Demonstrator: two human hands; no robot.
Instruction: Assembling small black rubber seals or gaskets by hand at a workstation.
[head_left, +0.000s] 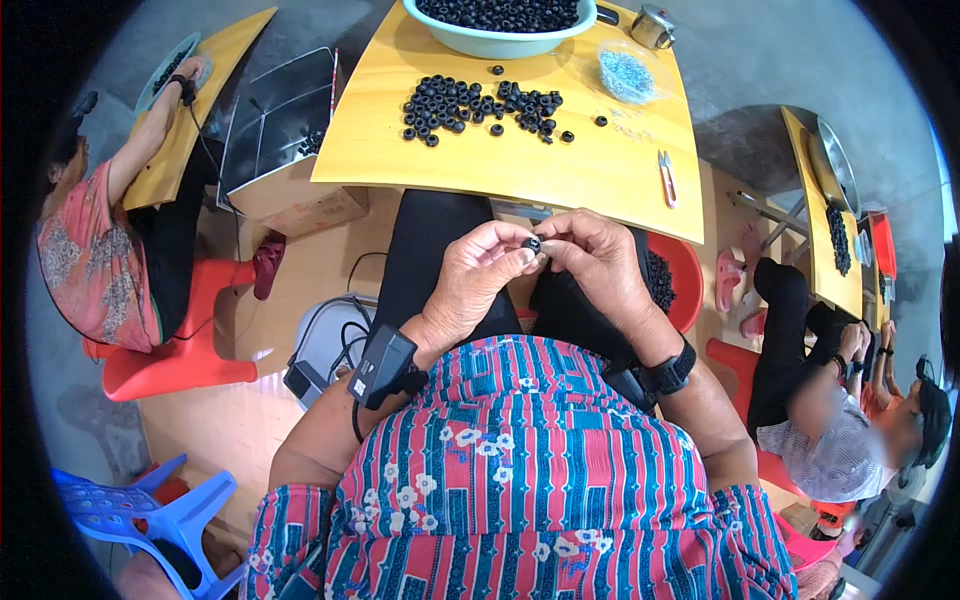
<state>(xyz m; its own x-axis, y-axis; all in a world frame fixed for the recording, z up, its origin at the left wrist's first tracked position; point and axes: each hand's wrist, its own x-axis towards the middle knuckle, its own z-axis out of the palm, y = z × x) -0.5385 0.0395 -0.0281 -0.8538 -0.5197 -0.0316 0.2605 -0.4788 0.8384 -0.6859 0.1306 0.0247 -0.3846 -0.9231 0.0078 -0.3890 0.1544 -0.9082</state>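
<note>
Over my lap, just off the table's near edge, my left hand [478, 272] pinches a small round black part [532, 243] with a hole between thumb and forefinger. My right hand [598, 262] meets it from the other side, its thumb and forefinger pressed together at the part's edge. Whatever those right fingertips grip is too small to make out. Ahead on the yellow table [365, 150] lies a loose heap of similar black parts [440, 105]. A clear bag of small blue pieces [627, 75] sits to its right, and thread snips [667, 182] rest near the right edge.
A pale green basin [500, 42] full of black parts stands at the table's far side beside a metal cup [653, 27]. Below right is a red tub [686, 285] with black parts. A lined cardboard box [300, 207] stands left. Other people sit at tables on both sides.
</note>
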